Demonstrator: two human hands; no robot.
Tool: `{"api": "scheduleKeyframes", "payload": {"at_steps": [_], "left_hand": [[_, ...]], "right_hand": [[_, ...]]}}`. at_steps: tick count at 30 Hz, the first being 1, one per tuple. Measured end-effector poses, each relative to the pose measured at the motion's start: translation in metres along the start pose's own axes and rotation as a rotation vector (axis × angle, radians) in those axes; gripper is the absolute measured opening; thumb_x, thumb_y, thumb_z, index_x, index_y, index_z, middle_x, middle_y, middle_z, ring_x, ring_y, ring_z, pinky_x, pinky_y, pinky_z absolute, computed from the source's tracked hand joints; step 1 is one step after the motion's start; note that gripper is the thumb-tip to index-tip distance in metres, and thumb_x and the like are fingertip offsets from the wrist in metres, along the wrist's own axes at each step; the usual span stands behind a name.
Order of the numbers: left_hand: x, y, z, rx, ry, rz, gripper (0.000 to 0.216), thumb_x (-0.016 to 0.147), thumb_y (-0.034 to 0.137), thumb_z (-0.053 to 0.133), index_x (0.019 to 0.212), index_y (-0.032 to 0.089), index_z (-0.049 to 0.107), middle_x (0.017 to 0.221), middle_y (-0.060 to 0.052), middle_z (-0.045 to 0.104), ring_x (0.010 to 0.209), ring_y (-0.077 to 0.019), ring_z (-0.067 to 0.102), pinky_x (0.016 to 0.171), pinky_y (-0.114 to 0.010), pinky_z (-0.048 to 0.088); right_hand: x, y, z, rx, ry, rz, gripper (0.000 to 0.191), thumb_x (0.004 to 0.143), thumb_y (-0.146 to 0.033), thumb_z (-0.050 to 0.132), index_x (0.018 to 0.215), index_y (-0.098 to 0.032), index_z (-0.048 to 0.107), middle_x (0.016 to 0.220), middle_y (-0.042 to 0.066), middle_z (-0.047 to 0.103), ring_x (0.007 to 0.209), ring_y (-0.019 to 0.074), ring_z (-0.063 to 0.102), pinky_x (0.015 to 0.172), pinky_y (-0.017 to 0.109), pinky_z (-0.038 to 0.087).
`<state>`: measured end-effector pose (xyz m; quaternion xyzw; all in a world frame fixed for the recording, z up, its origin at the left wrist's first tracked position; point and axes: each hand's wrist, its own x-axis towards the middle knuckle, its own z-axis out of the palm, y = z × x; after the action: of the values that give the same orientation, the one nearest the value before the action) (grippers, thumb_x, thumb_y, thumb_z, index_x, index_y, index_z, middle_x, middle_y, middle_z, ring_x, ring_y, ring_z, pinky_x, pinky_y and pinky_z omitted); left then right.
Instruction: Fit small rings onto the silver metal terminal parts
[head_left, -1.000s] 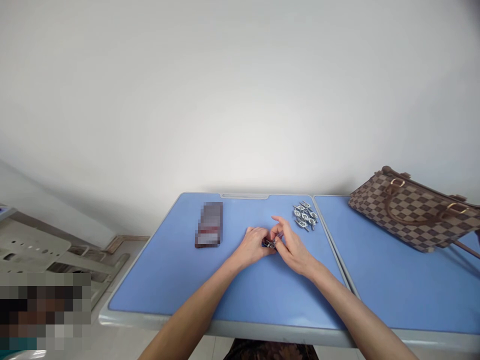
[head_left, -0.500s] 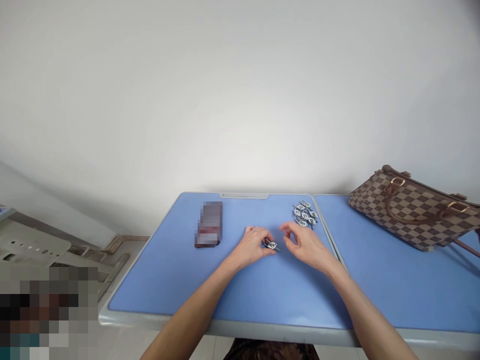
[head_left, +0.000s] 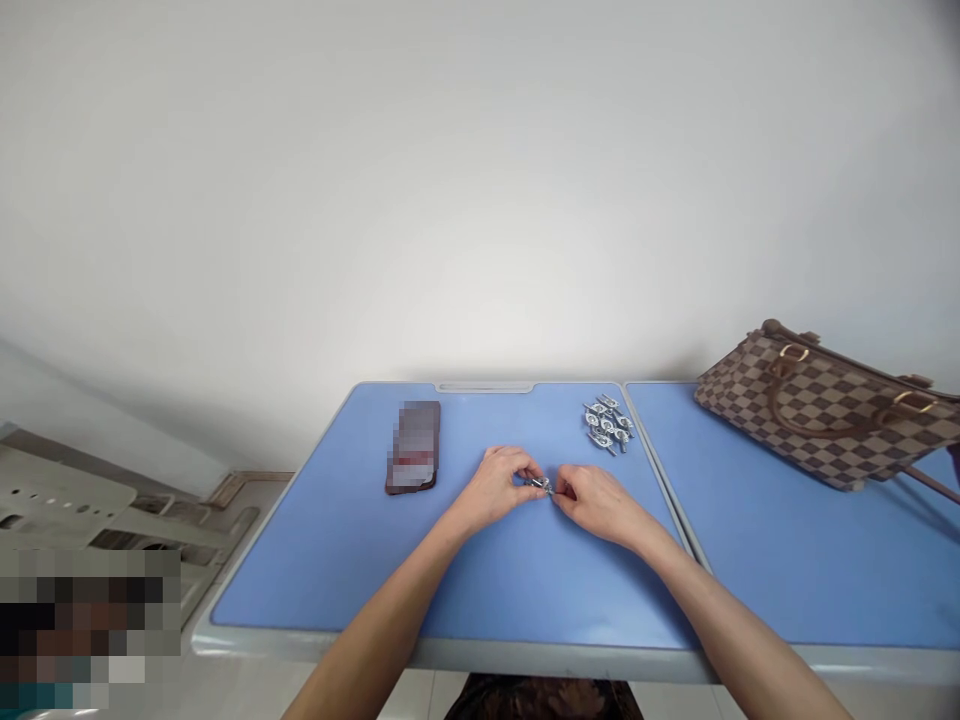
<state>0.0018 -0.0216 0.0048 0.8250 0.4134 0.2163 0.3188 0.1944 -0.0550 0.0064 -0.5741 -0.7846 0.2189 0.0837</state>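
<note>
A small silvery metal part [head_left: 541, 485] sits between my two hands over the middle of the blue table [head_left: 480, 580]. My left hand [head_left: 498, 483] pinches it from the left with curled fingers. My right hand [head_left: 595, 497] has its fingers closed on the part's right end. A pile of several similar metal parts [head_left: 608, 424] lies a short way behind my right hand, near the table's right rim.
A dark phone [head_left: 414, 446] lies flat at the back left of the table. A second blue table [head_left: 810, 540] adjoins on the right and bears a brown checkered handbag [head_left: 829, 408]. Pale metal panels [head_left: 67, 495] lie on the floor at left.
My right hand had drawn away to the right with its fingers apart; it has come back and closed on the metal part. My left hand has stayed on the part.
</note>
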Motion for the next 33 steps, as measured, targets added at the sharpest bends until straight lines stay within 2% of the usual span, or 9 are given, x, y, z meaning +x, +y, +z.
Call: {"api": "scheduleKeyframes", "payload": {"at_steps": [9,14,20,24,27,29,33], "left_hand": [[0.003,-0.014,-0.007,-0.085,0.087,-0.063,0.013,0.077,0.027,0.069,0.087,0.021,0.067,0.085,0.001,0.066,0.083,-0.0153,0.06,0.076,-0.026,0.046],[0.006,-0.028,-0.008,0.026,0.182,-0.115,0.012,0.079,0.025,0.066,0.09,0.02,0.067,0.088,-0.001,0.064,0.085,-0.0163,0.059,0.079,-0.029,0.046],[0.016,-0.033,0.001,0.19,0.202,-0.145,0.013,0.081,0.024,0.066,0.094,0.021,0.068,0.095,-0.002,0.065,0.093,-0.0183,0.059,0.086,-0.032,0.043],[0.019,-0.034,-0.001,0.142,0.221,-0.142,0.021,0.081,0.026,0.067,0.101,0.021,0.068,0.094,-0.003,0.065,0.094,-0.0192,0.059,0.085,-0.032,0.044],[0.014,-0.031,-0.009,0.024,0.276,-0.107,0.016,0.083,0.028,0.064,0.096,0.02,0.069,0.092,-0.004,0.063,0.088,-0.0175,0.059,0.081,-0.03,0.046],[0.008,-0.026,-0.013,-0.087,0.228,-0.043,0.015,0.085,0.031,0.061,0.093,0.021,0.069,0.091,-0.003,0.062,0.083,-0.0156,0.059,0.078,-0.028,0.046],[0.002,-0.013,-0.009,-0.186,0.006,0.039,0.017,0.079,0.029,0.069,0.095,0.021,0.07,0.096,-0.002,0.061,0.083,-0.0147,0.059,0.078,-0.026,0.046]], "right_hand": [[0.0,0.0,-0.001,0.046,-0.007,0.037,0.007,0.082,-0.017,0.054,0.079,-0.019,0.06,0.072,0.001,0.065,0.064,0.0144,0.055,0.056,0.025,0.027],[-0.001,0.0,-0.003,0.067,-0.009,0.037,0.006,0.081,-0.017,0.054,0.077,-0.019,0.058,0.071,0.0,0.064,0.062,0.0137,0.052,0.055,0.024,0.026],[-0.001,-0.004,-0.005,0.089,-0.01,0.059,0.005,0.081,-0.017,0.054,0.077,-0.019,0.057,0.071,0.0,0.064,0.062,0.013,0.052,0.056,0.024,0.026],[-0.001,-0.004,-0.006,0.092,-0.025,0.067,0.005,0.081,-0.017,0.054,0.078,-0.019,0.057,0.072,0.0,0.063,0.063,0.0126,0.052,0.056,0.024,0.026],[0.0,-0.002,-0.004,0.093,-0.027,0.067,0.004,0.081,-0.018,0.054,0.078,-0.019,0.057,0.072,0.0,0.064,0.063,0.0124,0.052,0.056,0.023,0.026],[0.0,-0.001,-0.003,0.092,-0.026,0.063,0.004,0.081,-0.019,0.054,0.078,-0.019,0.057,0.073,0.0,0.064,0.063,0.0125,0.052,0.056,0.024,0.026],[0.001,0.002,-0.002,0.086,-0.014,0.049,0.006,0.081,-0.02,0.053,0.078,-0.02,0.058,0.073,0.001,0.065,0.064,0.0131,0.053,0.056,0.024,0.025]]}}
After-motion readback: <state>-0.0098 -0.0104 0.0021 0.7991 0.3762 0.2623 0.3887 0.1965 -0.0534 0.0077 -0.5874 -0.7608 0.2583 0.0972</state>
